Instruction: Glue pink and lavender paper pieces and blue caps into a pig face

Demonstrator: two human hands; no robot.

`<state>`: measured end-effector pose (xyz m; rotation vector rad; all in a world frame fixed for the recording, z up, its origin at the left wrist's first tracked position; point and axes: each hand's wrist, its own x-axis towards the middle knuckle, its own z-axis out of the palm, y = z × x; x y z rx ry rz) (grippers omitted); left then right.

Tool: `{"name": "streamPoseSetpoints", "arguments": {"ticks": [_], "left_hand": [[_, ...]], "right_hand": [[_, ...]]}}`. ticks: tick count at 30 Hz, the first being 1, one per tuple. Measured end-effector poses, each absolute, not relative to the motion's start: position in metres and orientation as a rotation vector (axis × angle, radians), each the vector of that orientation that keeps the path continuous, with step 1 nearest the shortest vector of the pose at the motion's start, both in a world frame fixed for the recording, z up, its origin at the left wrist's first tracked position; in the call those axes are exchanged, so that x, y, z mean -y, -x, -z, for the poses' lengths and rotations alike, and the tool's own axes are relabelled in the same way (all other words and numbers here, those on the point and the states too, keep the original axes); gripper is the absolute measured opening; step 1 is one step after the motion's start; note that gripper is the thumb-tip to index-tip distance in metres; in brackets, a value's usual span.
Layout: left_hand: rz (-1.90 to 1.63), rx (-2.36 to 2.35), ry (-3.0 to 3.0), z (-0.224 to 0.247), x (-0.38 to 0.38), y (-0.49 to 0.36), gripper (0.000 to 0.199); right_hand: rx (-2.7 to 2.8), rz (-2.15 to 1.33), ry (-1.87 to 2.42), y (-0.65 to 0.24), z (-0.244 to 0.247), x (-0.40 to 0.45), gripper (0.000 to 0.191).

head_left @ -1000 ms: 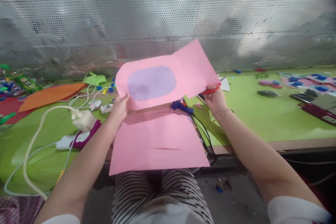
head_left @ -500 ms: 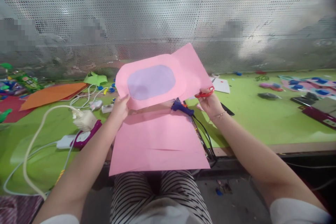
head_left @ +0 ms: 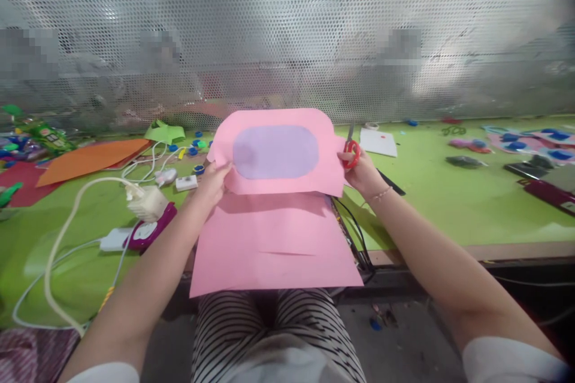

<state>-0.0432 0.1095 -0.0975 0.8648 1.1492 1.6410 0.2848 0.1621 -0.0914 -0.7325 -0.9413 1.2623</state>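
Observation:
A pink rounded sheet (head_left: 287, 187) with a purple oval (head_left: 275, 152) on it is held up level above the table edge. My left hand (head_left: 214, 184) pinches its left side, thumb on top. My right hand (head_left: 359, 172) is closed round red-handled scissors (head_left: 351, 154), blades pointing up, at the right edge of the paper. Behind the rounded sheet, more pink paper shows at its sides. Below hangs a larger pink sheet (head_left: 274, 251) with a short slit, lying over the table edge and my lap.
On the green table (head_left: 435, 203) a power strip (head_left: 150, 230) with cables is at left, beside orange paper (head_left: 94, 158). A white card (head_left: 378, 142) and a black object are at right. A perforated metal screen (head_left: 269, 30) stands behind.
The rounded sheet has turned level and come rightward and lower. The pink paper behind it has swung mostly out of sight. The scissors now point up, and the blue glue gun is hidden.

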Motion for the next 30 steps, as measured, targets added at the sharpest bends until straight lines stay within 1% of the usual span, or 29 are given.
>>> {"name": "streamPoseSetpoints", "arguments": {"ticks": [6, 12, 15, 18, 21, 25, 27, 30], "left_hand": [[-1.687, -1.164, -0.968, 0.107, -0.119, 0.053, 0.028], [-1.774, -1.425, -1.16, 0.122, -0.136, 0.074, 0.03], [-1.727, -1.577, -1.249, 0.123, -0.137, 0.078, 0.029], [-1.637, -1.759, -1.352, 0.121, -0.134, 0.081, 0.026], [-1.555, -1.891, -1.448, 0.117, -0.132, 0.084, 0.018], [-1.459, -1.96, -1.45, 0.113, -0.131, 0.083, 0.009], [-1.413, -2.008, -1.471, 0.112, -0.13, 0.082, 0.008], [-1.394, -2.047, -1.515, 0.109, -0.128, 0.08, 0.005]], "right_hand": [[1.022, -1.204, 0.736, -0.3, 0.088, -0.165, 0.037], [1.029, -1.075, 0.8, -0.315, 0.08, -0.168, 0.043], [1.139, -0.979, 0.854, -0.323, 0.08, -0.171, 0.048], [1.306, -0.823, 0.997, -0.329, 0.084, -0.174, 0.052], [1.407, -0.667, 1.2, -0.334, 0.091, -0.178, 0.049], [1.448, -0.554, 1.446, -0.339, 0.098, -0.183, 0.037], [1.398, -0.586, 1.486, -0.341, 0.098, -0.185, 0.033], [1.319, -0.722, 1.498, -0.342, 0.097, -0.186, 0.032]]}}
